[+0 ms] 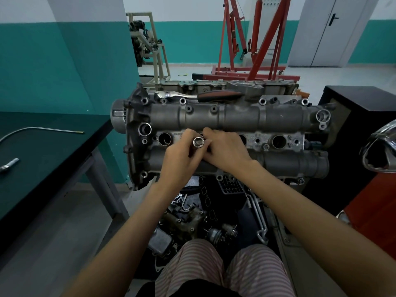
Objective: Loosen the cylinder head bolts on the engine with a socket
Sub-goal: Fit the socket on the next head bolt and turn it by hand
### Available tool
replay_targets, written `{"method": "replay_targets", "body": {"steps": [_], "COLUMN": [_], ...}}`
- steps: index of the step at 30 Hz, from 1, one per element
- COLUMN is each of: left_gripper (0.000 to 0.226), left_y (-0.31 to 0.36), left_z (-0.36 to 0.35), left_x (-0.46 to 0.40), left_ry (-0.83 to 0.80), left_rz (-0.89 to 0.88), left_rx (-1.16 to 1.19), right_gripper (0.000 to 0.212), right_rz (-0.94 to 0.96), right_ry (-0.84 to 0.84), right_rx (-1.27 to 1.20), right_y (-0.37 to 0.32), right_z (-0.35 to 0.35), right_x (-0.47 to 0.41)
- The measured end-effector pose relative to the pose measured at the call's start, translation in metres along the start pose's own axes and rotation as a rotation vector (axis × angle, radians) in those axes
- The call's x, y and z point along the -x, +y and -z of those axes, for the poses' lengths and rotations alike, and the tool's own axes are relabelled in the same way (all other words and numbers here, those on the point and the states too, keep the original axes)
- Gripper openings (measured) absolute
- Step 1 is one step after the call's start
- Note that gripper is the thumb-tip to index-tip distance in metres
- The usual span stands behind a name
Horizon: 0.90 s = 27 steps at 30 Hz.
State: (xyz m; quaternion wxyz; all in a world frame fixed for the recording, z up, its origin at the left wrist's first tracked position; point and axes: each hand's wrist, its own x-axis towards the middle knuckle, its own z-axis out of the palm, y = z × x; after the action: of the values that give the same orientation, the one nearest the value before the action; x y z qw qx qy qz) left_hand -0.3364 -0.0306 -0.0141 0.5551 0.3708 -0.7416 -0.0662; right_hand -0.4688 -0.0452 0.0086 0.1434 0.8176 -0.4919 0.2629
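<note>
The grey cylinder head (235, 116) lies across the middle of the view with several round plug holes along its centre valley. A shiny socket (198, 142) stands upright over that valley, its open end facing me. My left hand (182, 155) grips the socket from the left, fingers curled round it. My right hand (227, 151) pinches it from the right with thumb and fingers. A chrome ratchet (192, 95) with a black and red handle lies loose on the head's far edge. What sits below the socket is hidden by my hands.
A dark green table (42, 151) stands at left with a bent metal rod (38, 130) and a small metal tool (8, 166). Loose engine parts (203, 211) lie on the floor under the head. A black cabinet (360, 99) is at right, a red engine hoist (257, 39) behind.
</note>
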Motion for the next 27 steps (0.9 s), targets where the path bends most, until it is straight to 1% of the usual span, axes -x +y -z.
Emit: {"method": "replay_targets", "body": {"steps": [2,4,8,10,12,16,20,23,25,27], "left_gripper": [0.031,0.031,0.031,0.027,0.024,0.029,0.042,0.046,0.042,0.027], "left_y": [0.0,0.0,0.003,0.006,0.007,0.009,0.011,0.011,0.007,0.002], "left_z": [-0.005,-0.008,-0.007,-0.006,-0.006,-0.007,-0.007,-0.009,-0.008,-0.005], "left_x": [0.001,0.0,0.001,0.002,0.001,-0.005,-0.007,-0.007,-0.002,0.01], "left_ry": [0.081,0.122,0.124,0.108,0.083,0.072,0.139,0.166,0.153,0.121], "left_rz": [0.052,0.067,0.076,0.062,0.039,-0.003,-0.007,-0.012,-0.009,-0.025], "left_rx": [0.027,0.01,-0.001,0.003,-0.031,-0.145,-0.087,-0.056,-0.014,0.036], "right_gripper": [0.031,0.029,0.02,0.019,0.021,0.024,0.032,0.023,0.015,0.012], "right_rz": [-0.023,-0.031,-0.023,-0.001,0.007,-0.013,-0.027,-0.023,-0.003,0.043], "right_ry": [0.0,0.001,0.005,-0.035,-0.031,0.062,0.149,0.222,0.275,0.293], "right_rx": [0.008,0.011,-0.012,0.061,0.069,-0.016,-0.156,-0.26,-0.255,-0.221], "right_y": [-0.001,-0.002,-0.002,-0.001,0.001,0.0,-0.002,-0.006,-0.006,-0.007], "right_z": [0.001,0.003,0.006,0.003,-0.001,-0.002,-0.001,0.003,0.004,0.004], "right_x": [0.0,0.0,0.001,0.0,-0.001,0.001,0.007,0.011,0.012,0.014]}}
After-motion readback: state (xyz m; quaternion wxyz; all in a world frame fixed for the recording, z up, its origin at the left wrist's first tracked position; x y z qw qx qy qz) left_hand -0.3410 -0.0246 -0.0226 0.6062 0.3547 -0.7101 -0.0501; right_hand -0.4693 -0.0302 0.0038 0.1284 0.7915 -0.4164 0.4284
